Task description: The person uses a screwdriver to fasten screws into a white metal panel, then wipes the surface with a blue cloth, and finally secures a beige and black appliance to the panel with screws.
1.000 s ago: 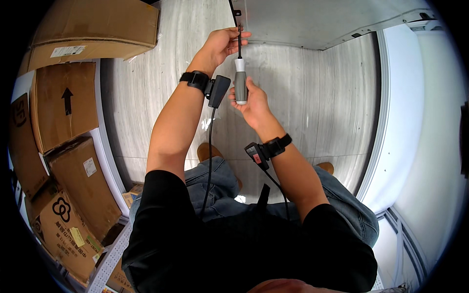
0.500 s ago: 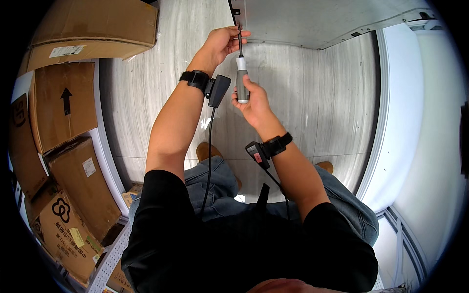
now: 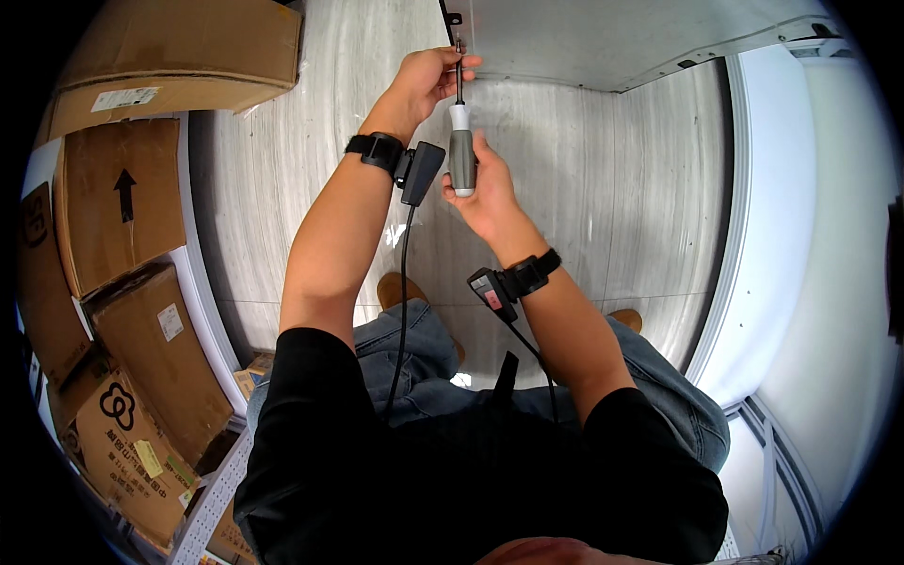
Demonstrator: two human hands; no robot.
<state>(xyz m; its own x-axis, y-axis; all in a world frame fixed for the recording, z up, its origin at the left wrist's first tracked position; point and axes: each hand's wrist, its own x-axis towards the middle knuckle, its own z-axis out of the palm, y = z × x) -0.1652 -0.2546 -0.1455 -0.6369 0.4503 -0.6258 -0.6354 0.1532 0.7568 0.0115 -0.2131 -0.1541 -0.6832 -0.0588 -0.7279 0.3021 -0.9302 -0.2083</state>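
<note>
A screwdriver (image 3: 461, 151) with a grey handle, a white collar and a thin dark shaft points away from me. Its tip meets the left edge of a large grey metal panel (image 3: 565, 47), beside a small dark tab. My left hand (image 3: 431, 83) has its fingers around the shaft close to the tip; anything small between them is hidden. Around the handle's lower part are the fingers of my right hand (image 3: 485, 193), the thumb stretched up along its right side.
Cardboard boxes (image 3: 122, 202) stack up on the left, with another large box (image 3: 188, 47) at the far left. A white wall panel (image 3: 782, 226) runs along the right. Both wrists carry black strapped devices (image 3: 421, 174) with cables hanging toward me. Pale wood-look floor (image 3: 593, 188) lies below.
The screwdriver handle has shifted slightly left. My right thumb has moved from over the handle to its right side. My left hand stays nearly still at the shaft.
</note>
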